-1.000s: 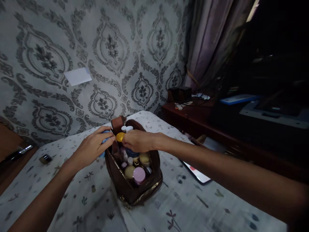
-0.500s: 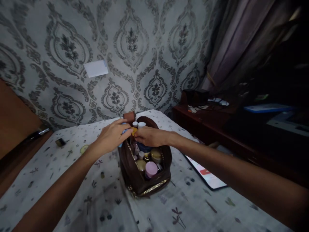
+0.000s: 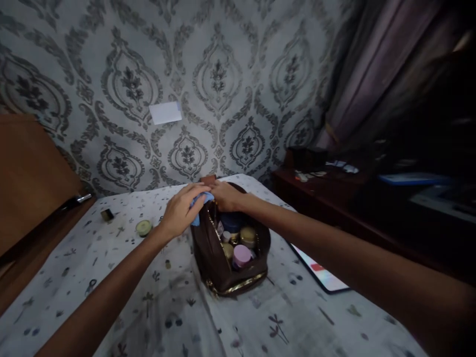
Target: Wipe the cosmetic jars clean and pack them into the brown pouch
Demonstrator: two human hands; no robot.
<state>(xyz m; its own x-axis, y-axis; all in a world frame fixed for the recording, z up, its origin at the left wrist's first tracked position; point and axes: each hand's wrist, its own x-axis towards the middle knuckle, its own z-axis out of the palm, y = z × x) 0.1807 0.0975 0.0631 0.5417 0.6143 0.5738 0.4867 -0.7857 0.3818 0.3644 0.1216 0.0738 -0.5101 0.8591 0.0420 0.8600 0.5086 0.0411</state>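
At the far left, a brown wooden panel [image 3: 35, 178] stands beside a sheet [image 3: 148, 302] printed with small plant motifs. On this sheet rest a small dark container [image 3: 107, 214] and, nearer the middle, a pale green round container [image 3: 143, 228]. White paper [image 3: 165, 113] is set against the patterned wall [image 3: 217, 74]. The left hand [image 3: 183, 207] grips a blue cloth [image 3: 197, 219] between thumb and fingers, over the left rim of an unzipped brown bag [image 3: 208, 258], which stands upright on the sheet at centre. The right hand [image 3: 225, 195] is at the bag's far end, close beside the left; its fingertips are hidden, so its grasp cannot be told. Within the bag, a white cap [image 3: 226, 236], a pink lid [image 3: 241, 255] and a gold-coloured lid [image 3: 248, 236] are visible. To the right, a device with a lit screen [image 3: 327, 276] lies partly beneath the right forearm, near a reddish-brown surface [image 3: 316, 192] bearing dark boxes [image 3: 308, 158].
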